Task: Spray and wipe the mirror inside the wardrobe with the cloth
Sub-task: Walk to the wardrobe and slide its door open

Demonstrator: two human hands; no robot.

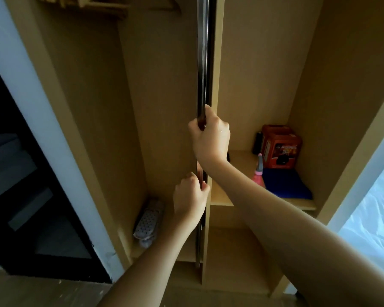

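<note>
The mirror shows only edge-on, as a tall dark metal-framed panel standing against the wardrobe's middle divider. My right hand grips its edge at mid height. My left hand grips the same edge lower down. On the right-hand shelf lies a folded blue cloth, and a pink spray bottle stands beside it, partly hidden by my right forearm. The mirror's glass face is out of sight.
A red box and a dark cylinder stand at the back of the shelf. Grey slippers lie on the left compartment's floor. Wooden hangers hang at the top left. A white wall edge borders the wardrobe's left side.
</note>
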